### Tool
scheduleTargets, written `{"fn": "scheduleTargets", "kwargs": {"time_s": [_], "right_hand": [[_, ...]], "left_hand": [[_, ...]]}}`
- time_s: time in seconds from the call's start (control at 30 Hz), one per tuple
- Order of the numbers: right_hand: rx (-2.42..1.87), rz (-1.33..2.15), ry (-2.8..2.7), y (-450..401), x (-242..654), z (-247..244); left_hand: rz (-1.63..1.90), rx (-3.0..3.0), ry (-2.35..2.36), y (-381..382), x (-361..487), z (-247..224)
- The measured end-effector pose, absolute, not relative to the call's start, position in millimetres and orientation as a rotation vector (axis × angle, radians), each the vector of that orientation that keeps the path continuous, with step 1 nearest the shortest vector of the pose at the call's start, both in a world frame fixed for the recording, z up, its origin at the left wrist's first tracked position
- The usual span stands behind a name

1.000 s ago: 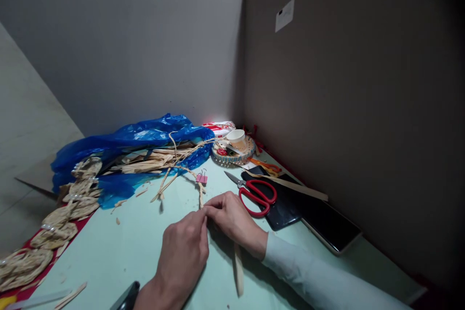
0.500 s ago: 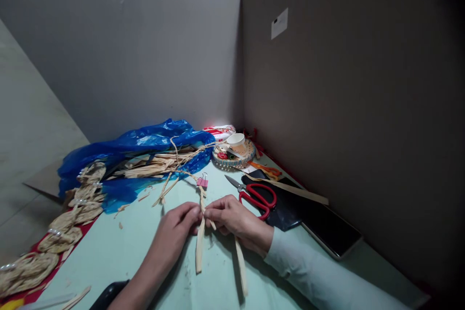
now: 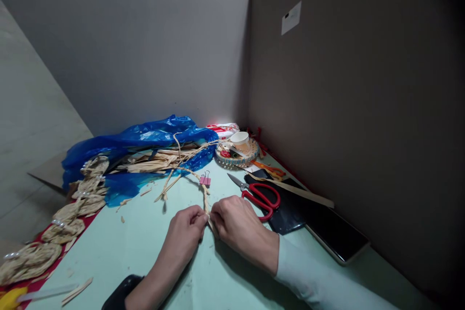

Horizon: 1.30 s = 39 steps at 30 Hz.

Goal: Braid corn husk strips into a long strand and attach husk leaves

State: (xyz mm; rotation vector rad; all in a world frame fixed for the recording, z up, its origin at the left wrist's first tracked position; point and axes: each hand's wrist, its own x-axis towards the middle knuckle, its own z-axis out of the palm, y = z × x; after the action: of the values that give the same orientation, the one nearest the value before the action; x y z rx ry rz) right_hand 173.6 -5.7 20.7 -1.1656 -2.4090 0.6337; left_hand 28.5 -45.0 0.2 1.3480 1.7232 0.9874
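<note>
Watching remotely, I see a pale green counter [image 3: 119,252] carrying a crumpled blue plastic bag [image 3: 145,131]. The left hand [image 3: 184,230], and the right hand [image 3: 241,225] beside red-handled metal scissors [image 3: 251,187] presumably placed handy, pinch a thin tan braided straw cord [image 3: 206,199], probably steadying it; which strands, I can't tell. A small pink metal clip [image 3: 205,181] grips it beyond.

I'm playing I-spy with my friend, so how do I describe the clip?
On the pale green table, find the big, crinkly blue bag at the back. Come nearer from its right end to a thin straw braid, where the clip sits. It's pink and small, with thin wire loops, unlike the bigger red scissors to its right.
</note>
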Motion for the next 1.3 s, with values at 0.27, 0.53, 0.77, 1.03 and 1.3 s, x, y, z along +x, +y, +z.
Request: {"fn": "scheduleTargets", "kwargs": {"time_s": [0.27, 0.53, 0.77, 1.03, 1.3], "right_hand": [[-1.201, 0.366, -2.502, -12, 172, 17], [-1.197, 0.351, -2.440, -15, 168, 16], [-1.168, 0.452, -2.398, -19, 164, 7], [-1.225, 0.289, -2.587, -37, 160, 17], [-0.994, 0.220, -2.624, -30, 166, 19]], "left_hand": [[0.974, 1.464, 1.814, -45, 31, 1], [0.999, 1.442, 1.859, -44, 37, 0], [1.063, 1.429, 1.839, -46, 35, 2], [1.070, 1.239, 1.595, -47, 30, -7], [1.103, 1.044, 1.495, -48, 27, 1]]}}
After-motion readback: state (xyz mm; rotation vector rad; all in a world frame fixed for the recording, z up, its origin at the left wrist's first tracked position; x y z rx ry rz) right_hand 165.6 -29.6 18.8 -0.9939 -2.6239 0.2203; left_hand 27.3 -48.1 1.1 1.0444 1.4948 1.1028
